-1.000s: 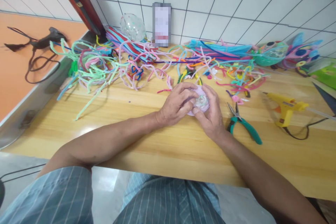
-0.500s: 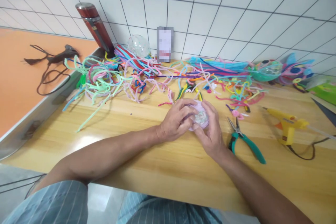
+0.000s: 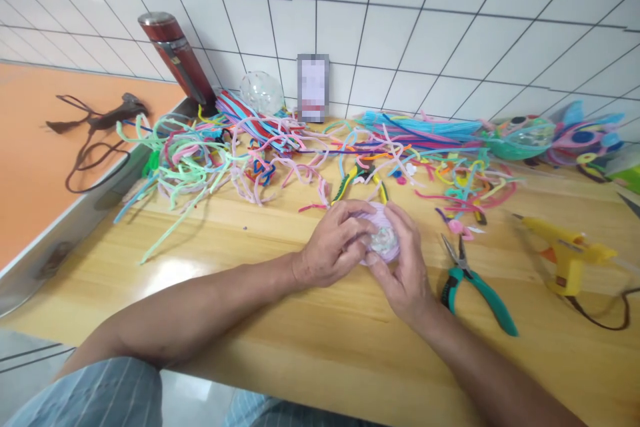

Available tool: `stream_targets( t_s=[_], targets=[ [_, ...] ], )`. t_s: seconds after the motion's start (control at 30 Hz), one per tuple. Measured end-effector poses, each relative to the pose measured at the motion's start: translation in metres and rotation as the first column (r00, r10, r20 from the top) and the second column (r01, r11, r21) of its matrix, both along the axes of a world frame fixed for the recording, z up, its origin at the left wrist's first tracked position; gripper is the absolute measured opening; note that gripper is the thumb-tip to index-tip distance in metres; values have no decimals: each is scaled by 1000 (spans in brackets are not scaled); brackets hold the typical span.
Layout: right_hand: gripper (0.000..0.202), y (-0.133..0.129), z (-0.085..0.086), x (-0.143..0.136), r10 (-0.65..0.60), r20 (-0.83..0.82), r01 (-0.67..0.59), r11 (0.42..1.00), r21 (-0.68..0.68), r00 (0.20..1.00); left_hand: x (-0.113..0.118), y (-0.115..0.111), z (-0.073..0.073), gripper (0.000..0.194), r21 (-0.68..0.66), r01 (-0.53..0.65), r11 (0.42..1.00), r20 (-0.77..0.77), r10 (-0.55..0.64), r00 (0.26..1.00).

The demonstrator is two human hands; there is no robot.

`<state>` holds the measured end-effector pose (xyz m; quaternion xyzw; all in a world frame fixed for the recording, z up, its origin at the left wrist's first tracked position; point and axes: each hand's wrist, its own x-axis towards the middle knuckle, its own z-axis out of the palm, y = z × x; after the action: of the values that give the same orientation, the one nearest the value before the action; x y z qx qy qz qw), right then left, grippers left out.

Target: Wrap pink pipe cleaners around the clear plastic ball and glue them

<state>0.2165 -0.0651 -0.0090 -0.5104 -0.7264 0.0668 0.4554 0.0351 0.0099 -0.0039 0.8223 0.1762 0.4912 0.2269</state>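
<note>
Between my hands is a round lilac piece (image 3: 383,219) that looks wound from pipe cleaners, with a paler, whitish middle. My left hand (image 3: 341,240) is closed on its left side, fingers bent over its face. Along the right edge, my right hand (image 3: 406,257) grips it with the thumb below and the fingers around the far side. The fingers hide parts of its rim. Just beyond the hands lie yellow-and-green handled pliers (image 3: 345,183), partly covered. Needle-nose pliers (image 3: 475,287) with teal handles rest to the right of my right hand.
Loose pipe cleaners (image 3: 190,170) sprawl across the back left, with bundled ones (image 3: 425,125) along the wall. A yellow glue gun (image 3: 570,250) with its cord lies at right. Along the back stand a red flask (image 3: 177,60), a clear ball (image 3: 262,92) and a phone (image 3: 313,88).
The view has shifted slightly, so the hands and the table sit a little lower in the picture. Both hands keep their hold on the lilac piece, with hardly any change in grip.
</note>
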Motion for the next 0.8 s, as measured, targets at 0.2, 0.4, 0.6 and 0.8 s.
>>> stream_targets(
  t_s=[0.2,0.4,0.6,0.8],
  targets=[
    [71,0,0,0,-3,-2,3,1000,-11,1000,0,-1,1,24,3,-10,1000,-9,10,1000],
    [72,0,0,1,-1,11,1,1000,-19,1000,0,0,0,25,1,-7,1000,-16,7,1000],
    [71,1,0,1,-1,6,1,1000,-13,1000,1,0,-1,24,-10,-4,1000,-2,4,1000],
    [73,1,-2,2,0,10,0,1000,-17,1000,1,0,-1,25,2,-17,1000,-19,17,1000]
  ],
)
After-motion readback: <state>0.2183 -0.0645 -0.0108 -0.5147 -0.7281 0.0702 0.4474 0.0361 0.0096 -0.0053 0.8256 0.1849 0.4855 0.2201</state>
